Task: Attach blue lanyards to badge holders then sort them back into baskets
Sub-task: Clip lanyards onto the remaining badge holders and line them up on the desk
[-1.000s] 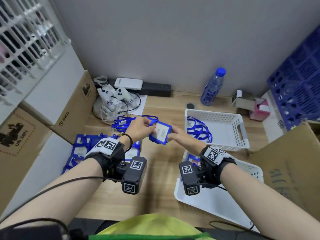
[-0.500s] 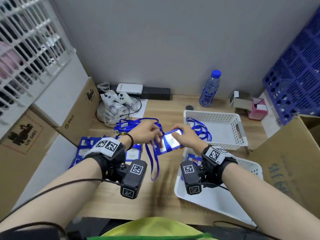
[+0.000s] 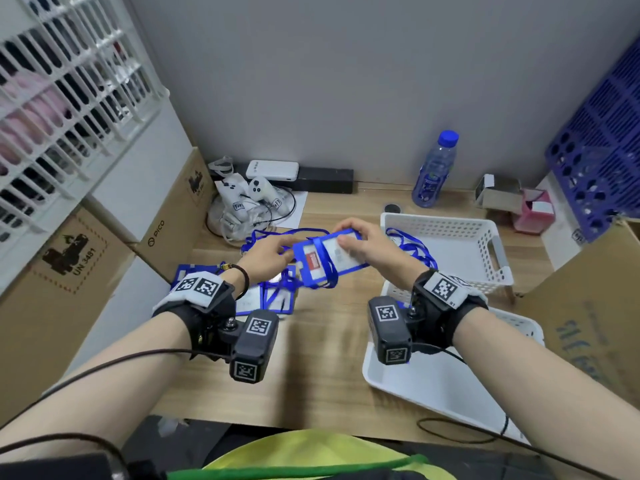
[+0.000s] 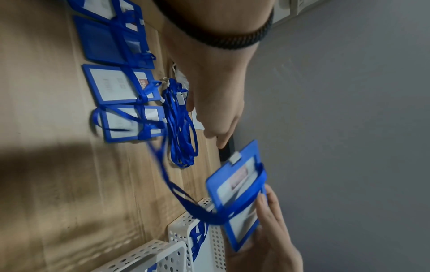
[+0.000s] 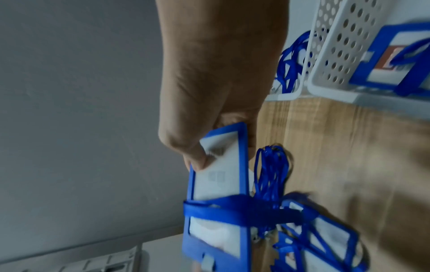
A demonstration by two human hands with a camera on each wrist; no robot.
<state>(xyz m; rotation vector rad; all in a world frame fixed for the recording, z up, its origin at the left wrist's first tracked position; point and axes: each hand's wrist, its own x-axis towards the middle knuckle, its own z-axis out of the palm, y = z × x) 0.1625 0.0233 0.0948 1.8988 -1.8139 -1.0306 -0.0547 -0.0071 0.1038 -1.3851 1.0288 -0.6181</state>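
Observation:
My right hand (image 3: 349, 244) grips the right end of a blue badge holder (image 3: 332, 258) above the table, thumb on its clear face (image 5: 216, 184). A blue lanyard (image 3: 320, 268) is wound across the holder's middle (image 5: 232, 208), and a blurred loop trails below (image 4: 197, 211). My left hand (image 3: 273, 252) is at the holder's clip end with fingers stretched out (image 4: 214, 92); no strap shows between them. Several badge holders (image 3: 256, 299) lie on the table at left beside a heap of loose lanyards (image 4: 181, 128).
A far white basket (image 3: 491, 244) holds lanyards (image 3: 412, 247). A near white basket (image 3: 519, 323) holds a wrapped badge holder (image 5: 395, 55). Behind stand a water bottle (image 3: 434, 171), controllers (image 3: 249, 199) and a pink box (image 3: 535, 211). Cardboard boxes (image 3: 166, 230) and a blue crate (image 3: 602, 150) flank the table.
The lanyard hung loose from my left hand half a second ago; now it is wound round the holder. The holder has turned face up, with my right thumb on top.

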